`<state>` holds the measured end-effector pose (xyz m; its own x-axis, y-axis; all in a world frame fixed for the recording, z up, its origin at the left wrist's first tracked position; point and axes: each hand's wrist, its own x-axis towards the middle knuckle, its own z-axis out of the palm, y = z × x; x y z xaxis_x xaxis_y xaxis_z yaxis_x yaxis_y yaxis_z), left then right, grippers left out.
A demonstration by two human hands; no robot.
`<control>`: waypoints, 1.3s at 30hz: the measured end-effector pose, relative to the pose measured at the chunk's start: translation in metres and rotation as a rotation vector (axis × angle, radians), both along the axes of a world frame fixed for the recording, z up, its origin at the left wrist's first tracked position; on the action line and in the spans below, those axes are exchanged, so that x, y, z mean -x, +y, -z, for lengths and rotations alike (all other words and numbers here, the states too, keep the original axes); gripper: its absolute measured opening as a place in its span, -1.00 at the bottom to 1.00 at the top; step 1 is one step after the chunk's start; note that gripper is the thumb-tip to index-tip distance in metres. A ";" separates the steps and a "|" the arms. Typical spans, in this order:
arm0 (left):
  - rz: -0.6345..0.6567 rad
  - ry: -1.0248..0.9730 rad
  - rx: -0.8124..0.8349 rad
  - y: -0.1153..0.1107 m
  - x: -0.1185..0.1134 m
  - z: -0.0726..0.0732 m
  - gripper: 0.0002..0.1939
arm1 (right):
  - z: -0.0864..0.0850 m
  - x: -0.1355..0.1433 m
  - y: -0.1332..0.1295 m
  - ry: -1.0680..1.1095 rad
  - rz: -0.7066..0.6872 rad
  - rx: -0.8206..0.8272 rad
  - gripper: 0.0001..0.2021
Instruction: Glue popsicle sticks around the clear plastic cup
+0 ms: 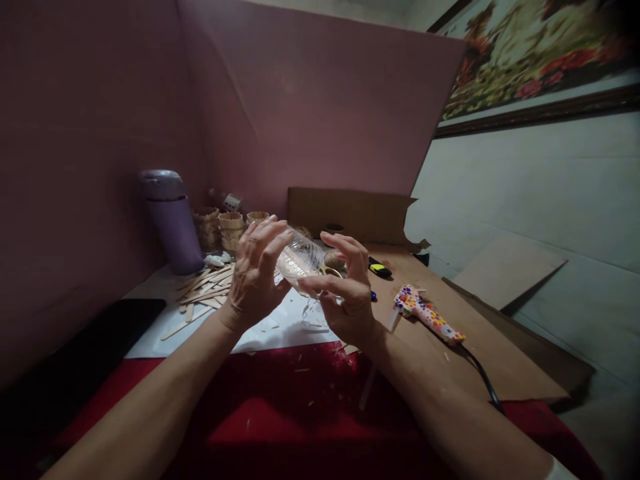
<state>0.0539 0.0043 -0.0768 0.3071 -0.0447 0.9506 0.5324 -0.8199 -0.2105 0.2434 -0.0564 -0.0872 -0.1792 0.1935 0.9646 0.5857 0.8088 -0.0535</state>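
A clear, ridged plastic piece, like the cut-off part of a bottle (300, 259), is held tilted above the table between my two hands. My left hand (259, 270) curls around its left end, thumb below and fingers above. On the other side my right hand (347, 283) has its fingers bent, with one fingertip against the lower edge of the plastic. Behind the plastic, partly hidden, are a ball of twine (334, 259) and a yellow ring-shaped handle. Thin clear plastic scraps (314, 315) lie on the white paper (273, 337) below.
Flat wooden sticks (207, 293) are heaped at left, near a purple bottle (175, 227) and several stick-covered cups (231, 229). On the right, a flower-patterned glue gun (427, 315) with a black cord and a black-yellow cutter (380, 268) rest on cardboard (475, 340). Red cloth (280, 413) covers the front.
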 end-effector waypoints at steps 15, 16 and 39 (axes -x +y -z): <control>-0.015 -0.019 -0.012 -0.002 0.001 -0.003 -0.24 | -0.003 0.002 -0.008 0.006 0.007 0.006 -0.59; -0.013 -0.023 -0.014 -0.002 0.001 -0.003 -0.22 | -0.002 0.002 -0.007 0.017 0.011 0.001 -0.58; -0.043 -0.005 -0.086 -0.010 0.002 -0.006 -0.33 | 0.000 0.004 -0.004 0.077 0.107 -0.107 -0.68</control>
